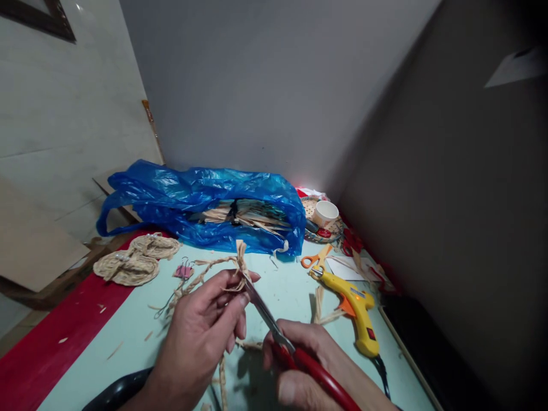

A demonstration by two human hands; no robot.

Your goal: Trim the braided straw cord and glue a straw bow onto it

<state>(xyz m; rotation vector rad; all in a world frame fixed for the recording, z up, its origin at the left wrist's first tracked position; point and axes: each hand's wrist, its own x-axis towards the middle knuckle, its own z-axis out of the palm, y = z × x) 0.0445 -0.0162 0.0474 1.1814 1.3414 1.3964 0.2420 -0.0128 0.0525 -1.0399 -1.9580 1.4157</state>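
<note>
My left hand (209, 325) pinches a braided straw cord near its loose, frayed end (241, 254), holding it up over the pale green table top. Part of the braid (201, 277) trails off to the left, and another length (222, 377) hangs below the hand. In my right hand (303, 354) is a pair of red-handled scissors (268, 317). Their blades point up and left, with the tips at the straw beside my left fingertips. Whether the blades touch the straw is hard to tell.
A blue plastic bag (205, 182) of straw lies at the back. Two woven straw soles (128, 268) sit at left, near a pink binder clip (184, 271). At right are a yellow glue gun (355, 302), orange scissors (314, 258) and a basket (334, 231) holding a white cup (326, 212).
</note>
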